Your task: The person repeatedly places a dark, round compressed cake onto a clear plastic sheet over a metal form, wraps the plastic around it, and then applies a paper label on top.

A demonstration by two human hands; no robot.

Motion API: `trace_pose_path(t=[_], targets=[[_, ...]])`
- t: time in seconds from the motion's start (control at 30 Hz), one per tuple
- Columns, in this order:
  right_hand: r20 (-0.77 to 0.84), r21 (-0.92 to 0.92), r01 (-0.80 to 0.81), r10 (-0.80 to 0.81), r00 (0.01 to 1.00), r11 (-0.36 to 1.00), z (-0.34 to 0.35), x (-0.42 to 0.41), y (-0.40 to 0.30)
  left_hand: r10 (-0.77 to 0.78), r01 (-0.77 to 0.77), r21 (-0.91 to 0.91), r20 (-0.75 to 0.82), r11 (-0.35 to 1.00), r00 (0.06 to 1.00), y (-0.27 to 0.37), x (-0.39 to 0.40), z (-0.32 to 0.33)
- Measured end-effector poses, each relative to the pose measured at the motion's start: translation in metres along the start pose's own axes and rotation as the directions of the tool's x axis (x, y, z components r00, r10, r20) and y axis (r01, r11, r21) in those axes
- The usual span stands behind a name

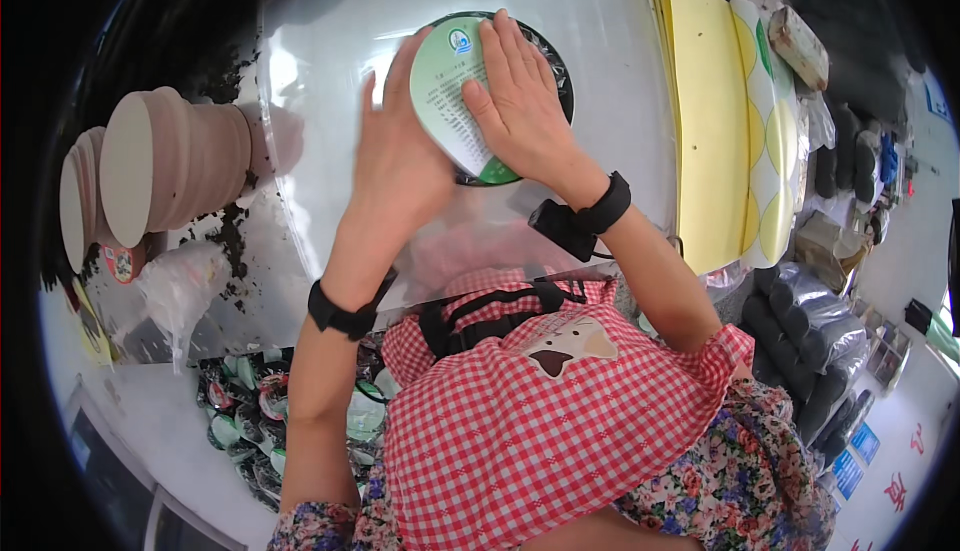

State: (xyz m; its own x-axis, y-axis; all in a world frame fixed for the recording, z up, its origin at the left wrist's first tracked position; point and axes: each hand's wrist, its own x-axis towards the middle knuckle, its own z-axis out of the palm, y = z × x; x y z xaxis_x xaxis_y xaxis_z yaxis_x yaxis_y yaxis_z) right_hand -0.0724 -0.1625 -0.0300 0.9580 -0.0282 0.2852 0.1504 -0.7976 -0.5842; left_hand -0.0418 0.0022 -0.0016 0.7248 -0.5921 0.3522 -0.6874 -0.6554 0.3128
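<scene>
A round green-and-white label [446, 85] bearing print lies over a round black piece in shiny dark wrapping [564, 93]. My right hand [525, 104] rests flat on the label's right part, thumb apart from the fingers. At the left side is my left hand [405, 153], slightly blurred, with some fingers and the thumb hidden behind the label's left edge. Whether it pinches anything cannot be seen. Under both hands spreads a clear plastic sheet [322, 48] on the worktable. Each wrist wears a black strap.
Stacks of pale round discs [127, 168] stand at the left, near a crumpled clear plastic bag [184, 281]. Yellow sheets [709, 115] with round labels lie at the right. Several dark wrapped, labelled packs [251, 416] are heaped below the table's edge. Dark plastic-wrapped rolls [806, 318] fill the right side.
</scene>
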Motion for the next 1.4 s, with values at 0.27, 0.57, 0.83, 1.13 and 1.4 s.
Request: trace_pose_path(t=[0.27, 0.57, 0.83, 1.13, 1.4], targets=[[0.04, -0.292, 0.14, -0.134, 0.99, 0.946, 0.001, 0.007, -0.013, -0.733, 0.078, -0.989, 0.147, -0.128, 0.664, -0.016, -0.008, 0.019], [0.408, 0.302, 0.066, -0.191, 0.893, 0.951, -0.075, -0.043, -0.03, -0.491, 0.309, -0.513, -0.268, 0.801, 0.829, 0.005, 0.009, 0.023], [0.077, -0.342, 0.037, -0.012, 0.997, 0.939, -0.069, -0.006, -0.002, -0.032, -0.025, 0.147, 0.375, 0.989, 0.927, 0.037, 0.006, 0.009], [-0.078, -0.284, -0.439, 0.436, 0.897, 0.852, -0.185, -0.076, 0.073, 0.342, -0.265, -0.395, 0.139, 0.88, 0.929, 0.067, 0.066, -0.017], [-0.075, -0.372, -0.058, 0.032, 0.997, 0.926, -0.117, -0.088, 0.066, 0.175, 0.373, -0.184, 0.983, 0.91, 0.057, -0.037, -0.051, -0.115]])
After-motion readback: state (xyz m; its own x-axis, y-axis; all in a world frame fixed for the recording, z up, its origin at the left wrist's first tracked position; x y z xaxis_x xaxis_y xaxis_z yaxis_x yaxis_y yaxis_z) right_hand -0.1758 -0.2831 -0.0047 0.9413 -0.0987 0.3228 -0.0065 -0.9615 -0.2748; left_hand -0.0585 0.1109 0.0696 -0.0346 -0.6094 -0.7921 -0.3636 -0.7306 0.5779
